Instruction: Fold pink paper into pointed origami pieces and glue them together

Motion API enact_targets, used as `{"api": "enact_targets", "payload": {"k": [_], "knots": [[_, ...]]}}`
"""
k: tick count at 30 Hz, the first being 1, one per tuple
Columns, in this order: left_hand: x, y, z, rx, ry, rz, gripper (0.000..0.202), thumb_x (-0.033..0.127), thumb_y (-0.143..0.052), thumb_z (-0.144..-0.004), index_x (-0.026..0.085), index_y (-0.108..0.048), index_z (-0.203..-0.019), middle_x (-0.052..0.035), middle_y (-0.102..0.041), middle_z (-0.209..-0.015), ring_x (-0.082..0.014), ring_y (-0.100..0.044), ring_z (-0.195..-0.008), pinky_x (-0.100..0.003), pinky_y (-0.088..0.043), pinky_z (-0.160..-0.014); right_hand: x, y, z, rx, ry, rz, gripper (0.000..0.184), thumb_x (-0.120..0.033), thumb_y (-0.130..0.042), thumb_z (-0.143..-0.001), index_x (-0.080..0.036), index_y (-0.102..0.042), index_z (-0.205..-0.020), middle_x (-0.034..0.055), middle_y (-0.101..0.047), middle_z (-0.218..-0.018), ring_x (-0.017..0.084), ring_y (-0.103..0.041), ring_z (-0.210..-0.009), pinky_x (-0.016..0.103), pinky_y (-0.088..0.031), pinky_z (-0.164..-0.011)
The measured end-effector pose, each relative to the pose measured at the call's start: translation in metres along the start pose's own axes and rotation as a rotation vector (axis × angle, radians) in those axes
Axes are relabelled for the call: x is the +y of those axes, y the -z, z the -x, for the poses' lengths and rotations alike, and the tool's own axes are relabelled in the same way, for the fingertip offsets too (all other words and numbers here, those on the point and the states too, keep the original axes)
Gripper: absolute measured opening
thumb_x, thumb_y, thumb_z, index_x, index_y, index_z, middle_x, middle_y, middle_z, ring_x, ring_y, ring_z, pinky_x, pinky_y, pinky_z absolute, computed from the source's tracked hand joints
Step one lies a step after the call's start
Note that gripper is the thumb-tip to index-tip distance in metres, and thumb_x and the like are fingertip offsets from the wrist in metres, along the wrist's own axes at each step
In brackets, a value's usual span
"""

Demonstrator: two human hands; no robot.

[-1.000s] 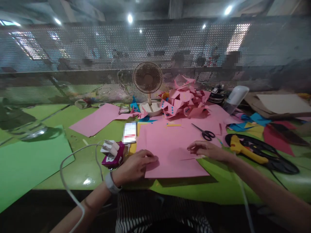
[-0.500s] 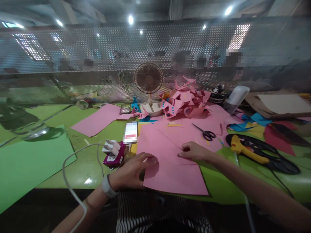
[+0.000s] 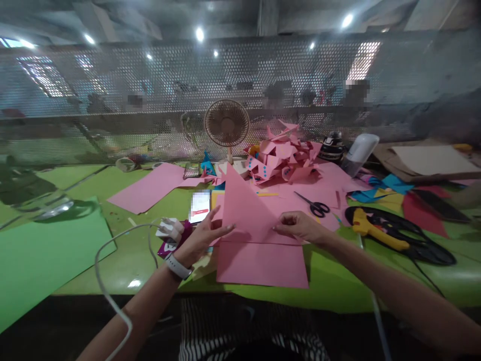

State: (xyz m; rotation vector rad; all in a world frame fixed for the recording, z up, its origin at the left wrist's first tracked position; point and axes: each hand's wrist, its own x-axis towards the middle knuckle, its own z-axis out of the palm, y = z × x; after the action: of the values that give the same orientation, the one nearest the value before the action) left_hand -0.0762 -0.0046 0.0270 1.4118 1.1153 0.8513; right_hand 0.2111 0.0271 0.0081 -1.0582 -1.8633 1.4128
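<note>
A pink paper sheet with a tall triangular flap (image 3: pixel 246 210) stands raised in front of me, its point upward. Below it, a flat pink rectangle of paper (image 3: pixel 261 265) lies on the green table. My left hand (image 3: pixel 208 234) pinches the left edge of the flap between thumb and fingers. On the other side, my right hand (image 3: pixel 296 226) pinches the flap's right corner. Black scissors (image 3: pixel 315 204) lie on more pink paper beyond my right hand. Close to my left hand are a phone with a lit screen (image 3: pixel 200 206) and a purple power block with a white plug (image 3: pixel 170 238).
A small fan (image 3: pixel 227 123) and a heap of folded pink paper (image 3: pixel 283 155) stand at the back. Yellow-and-black pliers (image 3: pixel 379 235) lie at right. A green sheet (image 3: pixel 56 255) covers the left side, and a white cable (image 3: pixel 98 265) loops near my left arm.
The pink paper has been lifted from flat into an upright triangular flap. My left hand has moved up from the sheet's lower left and now grips its edge; my right hand has risen slightly.
</note>
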Motion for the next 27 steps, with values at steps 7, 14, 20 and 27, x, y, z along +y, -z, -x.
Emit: {"api": "enact_targets", "payload": {"k": [7, 14, 20, 27], "knots": [[0.004, -0.007, -0.017, 0.037, -0.017, 0.095, 0.029, 0.036, -0.068, -0.072, 0.015, -0.069, -0.091, -0.0079, -0.070, -0.092, -0.0168, -0.063, -0.081, -0.029, -0.049, -0.073, -0.002, 0.010, 0.008, -0.105, -0.045, 0.007, 0.035, -0.049, -0.063, -0.072, -0.014, -0.061, -0.071, -0.0021, -0.053, -0.061, 0.009, -0.045, -0.053, 0.023, -0.033, -0.050], [0.040, 0.006, -0.019, -0.029, -0.487, -0.181, 0.031, 0.041, -0.067, -0.072, 0.019, -0.070, -0.093, -0.0095, -0.066, -0.108, -0.0248, -0.057, -0.104, -0.042, -0.042, -0.094, -0.020, 0.033, 0.012, 0.278, 0.423, 0.364, 0.022, -0.031, -0.054, -0.082, -0.022, -0.069, -0.096, 0.0058, -0.069, -0.097, 0.020, -0.062, -0.092, 0.036, -0.047, -0.083], [0.029, 0.004, -0.003, -0.154, -0.661, -0.521, 0.025, 0.034, -0.053, -0.085, 0.025, -0.066, -0.104, -0.0068, -0.063, -0.115, -0.0218, -0.053, -0.112, -0.045, -0.040, -0.098, 0.003, 0.030, 0.023, 0.216, 0.556, 0.830, 0.037, -0.016, -0.046, -0.083, -0.026, -0.060, -0.116, 0.0052, -0.061, -0.119, 0.021, -0.055, -0.109, 0.042, -0.041, -0.094], [-0.024, 0.001, 0.010, -0.360, -0.536, -0.828, 0.036, 0.018, -0.038, -0.091, 0.028, -0.054, -0.121, -0.0056, -0.057, -0.123, -0.0160, -0.052, -0.113, -0.037, -0.043, -0.097, 0.045, 0.008, 0.039, -0.005, 0.529, 0.964, 0.035, -0.019, -0.046, -0.087, -0.022, -0.057, -0.120, 0.0083, -0.060, -0.120, 0.022, -0.055, -0.110, 0.041, -0.045, -0.091]]}}
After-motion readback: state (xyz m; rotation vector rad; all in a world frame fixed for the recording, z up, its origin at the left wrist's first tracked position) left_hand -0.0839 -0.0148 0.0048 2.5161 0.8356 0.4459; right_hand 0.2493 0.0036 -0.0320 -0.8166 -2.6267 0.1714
